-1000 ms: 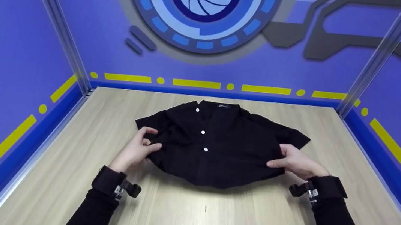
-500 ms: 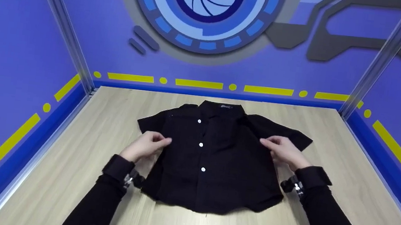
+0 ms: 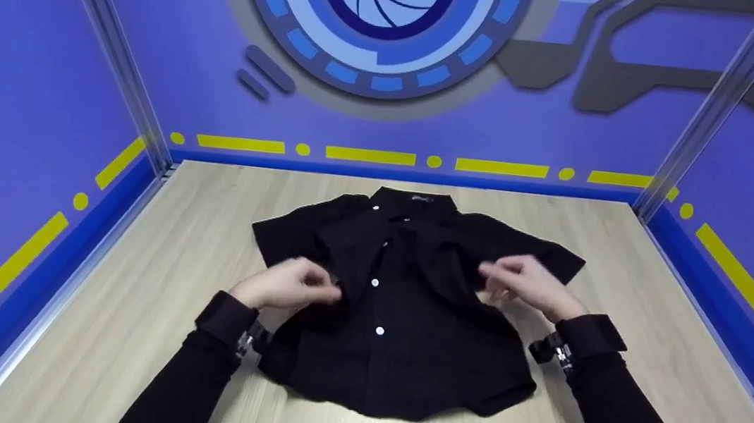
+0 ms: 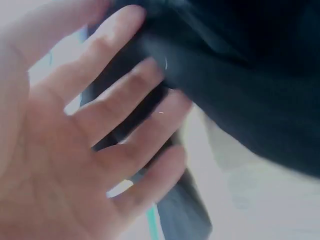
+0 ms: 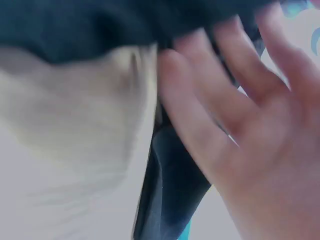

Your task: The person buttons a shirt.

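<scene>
Head view: the black shirt (image 3: pixel 408 346) lies on the table (image 3: pixel 150 271), between both hands; the left hand (image 3: pixel 287 283) pinches one raised side at the fingertips, the right hand (image 3: pixel 532 284) the other.

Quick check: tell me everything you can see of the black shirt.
The black shirt is short-sleeved, of thin-looking cloth, with white buttons down the front and a small, unreadable label inside its collar. It lies front up on the wood-look table, collar at the far end, sleeves spread, wavy hem nearest the person. The left hand and right hand pinch its sides, its chest bunched between.
</scene>
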Motion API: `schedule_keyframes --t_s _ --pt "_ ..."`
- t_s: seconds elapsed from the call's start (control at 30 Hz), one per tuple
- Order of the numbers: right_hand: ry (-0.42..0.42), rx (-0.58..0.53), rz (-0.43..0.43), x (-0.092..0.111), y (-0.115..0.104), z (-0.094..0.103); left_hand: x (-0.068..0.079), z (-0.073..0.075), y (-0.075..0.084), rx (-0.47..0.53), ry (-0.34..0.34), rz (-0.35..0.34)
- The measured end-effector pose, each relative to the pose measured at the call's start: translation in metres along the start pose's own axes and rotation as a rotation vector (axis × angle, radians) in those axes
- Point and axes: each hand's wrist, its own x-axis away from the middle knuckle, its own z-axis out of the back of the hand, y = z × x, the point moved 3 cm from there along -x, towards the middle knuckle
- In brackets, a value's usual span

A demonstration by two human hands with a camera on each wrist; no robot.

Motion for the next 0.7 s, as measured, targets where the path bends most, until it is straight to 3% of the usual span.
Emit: schedule_keyframes --t_s 0.1,0.17,0.2,0.27,0.4,0.47,0.57,0.7 --pt "0.233 0.147 -0.015 -0.003 0.004 0.015 -0.002 0.015 -0.023 0.006 0.23 0.102" --pt "0.302 0.301 -0.022 -0.004 0.007 0.02 -0.002 0.022 -0.037 -0.03 0.363 0.16" --pt "0.3 0.379 -0.032 -0.005 0.009 0.021 -0.001 0.024 -0.043 -0.063 0.394 0.195" --pt "0.244 0.491 -0.063 -0.007 0.012 0.021 0.0 0.024 -0.052 -0.142 0.378 0.257" --pt "0.138 0.63 -0.178 -0.006 0.018 0.021 0.006 0.022 -0.056 -0.303 0.229 0.366" --pt "0.136 0.688 -0.228 -0.003 0.019 0.023 0.009 0.024 -0.053 -0.369 0.197 0.405" --pt "0.163 0.741 -0.272 0.002 0.018 0.028 0.014 0.028 -0.049 -0.425 0.199 0.453" --pt "0.196 0.762 -0.277 0.007 0.016 0.028 0.021 0.029 -0.049 -0.483 0.204 0.505"
